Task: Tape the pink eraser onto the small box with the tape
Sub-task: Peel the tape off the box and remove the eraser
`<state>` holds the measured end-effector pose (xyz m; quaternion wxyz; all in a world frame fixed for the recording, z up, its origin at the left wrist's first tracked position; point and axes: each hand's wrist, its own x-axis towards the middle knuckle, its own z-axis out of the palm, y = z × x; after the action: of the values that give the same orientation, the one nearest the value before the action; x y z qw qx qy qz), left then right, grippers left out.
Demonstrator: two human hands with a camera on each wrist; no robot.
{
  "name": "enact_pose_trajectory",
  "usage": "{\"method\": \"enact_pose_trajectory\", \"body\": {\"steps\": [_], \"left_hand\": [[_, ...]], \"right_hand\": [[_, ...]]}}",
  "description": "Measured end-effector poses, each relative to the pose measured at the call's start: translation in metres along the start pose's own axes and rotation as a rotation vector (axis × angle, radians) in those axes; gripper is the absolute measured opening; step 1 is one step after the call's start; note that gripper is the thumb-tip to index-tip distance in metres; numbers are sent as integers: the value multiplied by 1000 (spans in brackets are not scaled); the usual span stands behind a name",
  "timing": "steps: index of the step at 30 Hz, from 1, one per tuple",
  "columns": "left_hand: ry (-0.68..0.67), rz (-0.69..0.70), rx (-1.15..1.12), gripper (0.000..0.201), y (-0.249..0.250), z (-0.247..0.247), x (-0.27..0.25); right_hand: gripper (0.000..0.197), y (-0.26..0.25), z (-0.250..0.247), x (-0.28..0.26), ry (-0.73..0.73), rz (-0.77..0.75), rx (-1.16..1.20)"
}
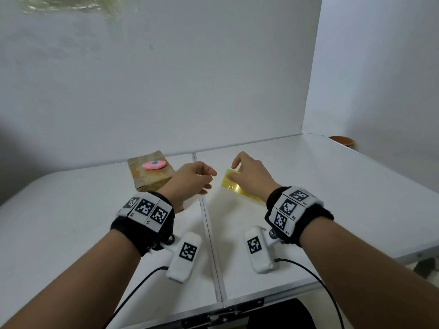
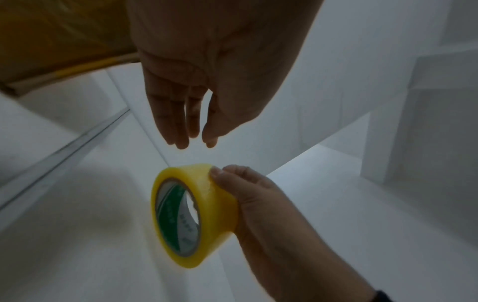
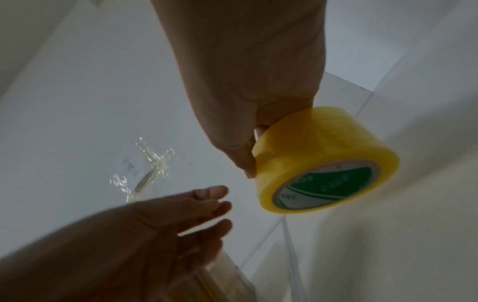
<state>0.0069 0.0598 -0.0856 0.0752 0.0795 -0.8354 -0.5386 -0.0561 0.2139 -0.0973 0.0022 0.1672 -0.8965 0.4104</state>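
Note:
A pink oval eraser (image 1: 154,165) with a blue dot lies on top of the small brown box (image 1: 152,178) at the back left of the white table (image 1: 71,205). My right hand (image 1: 247,173) grips a yellow roll of tape (image 2: 191,214) (image 3: 325,161) (image 1: 234,184) above the table, thumb on its outer band. My left hand (image 1: 202,179) hovers just left of the roll, fingers straight and relaxed (image 2: 181,120) (image 3: 207,206), holding nothing. It reaches past the box's right side.
A seam (image 1: 209,222) runs down the table's middle between my hands. White walls stand behind and to the right. A brown bowl (image 1: 342,140) sits past the table's far right corner. Crinkled clear tape (image 3: 150,163) sticks to the wall.

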Motion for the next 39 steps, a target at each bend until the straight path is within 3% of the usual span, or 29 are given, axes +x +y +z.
{"method": "enact_pose_trajectory", "body": {"steps": [10,22,26,29,33,39], "left_hand": [[22,-58,-99,13,19,-37,32],[-45,-5,-276,17,19,-24,46],[-10,48,-311,18,21,-39,39],[66,81,-337,19,21,-67,29],[221,83,-373,24,8,-113,13],[323,-19,-379,24,-31,-155,-18]], "right_hand": [[29,14,14,57,-4,-5,-333],[35,40,26,87,-124,35,-538],[48,16,28,86,-64,-19,-463],[40,-21,39,86,-38,-189,-333],[31,-74,61,77,-127,-426,-185],[47,-110,96,61,-277,-454,-172]]}}
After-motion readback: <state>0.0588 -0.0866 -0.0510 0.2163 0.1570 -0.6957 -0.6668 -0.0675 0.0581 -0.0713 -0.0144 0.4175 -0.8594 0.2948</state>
